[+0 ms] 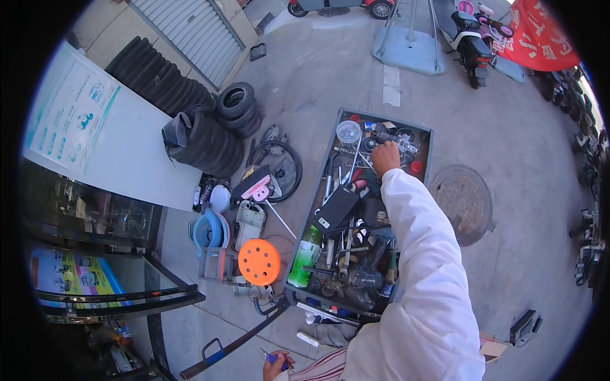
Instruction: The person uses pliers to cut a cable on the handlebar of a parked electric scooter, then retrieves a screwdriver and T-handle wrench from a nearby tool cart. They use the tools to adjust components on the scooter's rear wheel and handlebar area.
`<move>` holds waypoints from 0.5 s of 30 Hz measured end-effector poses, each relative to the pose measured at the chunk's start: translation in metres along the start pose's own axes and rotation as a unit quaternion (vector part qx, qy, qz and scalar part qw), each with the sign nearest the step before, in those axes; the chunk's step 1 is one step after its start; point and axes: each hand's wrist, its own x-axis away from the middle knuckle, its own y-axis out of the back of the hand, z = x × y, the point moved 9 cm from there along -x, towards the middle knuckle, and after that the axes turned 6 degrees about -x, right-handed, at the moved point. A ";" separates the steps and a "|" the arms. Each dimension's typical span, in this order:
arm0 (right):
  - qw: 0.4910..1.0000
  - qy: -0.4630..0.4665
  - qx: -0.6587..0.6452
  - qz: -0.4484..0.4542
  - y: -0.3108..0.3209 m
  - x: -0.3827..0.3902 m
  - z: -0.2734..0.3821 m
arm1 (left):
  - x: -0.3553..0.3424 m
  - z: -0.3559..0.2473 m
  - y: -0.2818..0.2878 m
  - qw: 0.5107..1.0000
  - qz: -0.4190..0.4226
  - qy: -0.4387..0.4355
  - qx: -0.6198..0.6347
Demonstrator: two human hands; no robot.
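My right hand (386, 159) reaches into the far part of a grey metal tool tray (316, 195). Its fingers curl down among small metal parts, and whatever they grip is hidden beneath them. Close by are a clear round tub (348, 131), a red cap (416, 166) and a power tool (405, 145). Low in the view, my left hand (277, 366) is closed around a small blue-handled screwdriver (271, 358), its thin tip pointing up and left. Nearer in the tray lie a green bottle (305, 257), a black box (337, 208), wrenches and a cordless drill (368, 273).
An orange round stool (259, 262) stands left of the tray, beside blue basins (208, 230) and a pink brush (256, 188). Stacked tyres (206, 146) are further back. A manhole cover (462, 203) lies to the right. A metal bar (235, 340) juts out at the tray's near left.
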 end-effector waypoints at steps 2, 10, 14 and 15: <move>1.000 -0.010 0.017 0.000 0.026 0.016 -0.006 | 0.004 0.002 0.007 1.000 0.006 -0.006 0.006; 0.883 -0.235 -0.367 -0.174 0.161 0.213 -0.047 | 0.008 0.027 0.050 0.991 0.047 -0.093 -0.088; 0.668 -0.325 -0.643 -0.187 0.181 0.402 -0.031 | 0.031 0.032 0.077 0.978 0.113 -0.133 -0.117; 0.644 -0.352 -0.651 -0.193 0.180 0.453 -0.024 | 0.022 0.037 0.092 0.972 0.142 -0.151 -0.107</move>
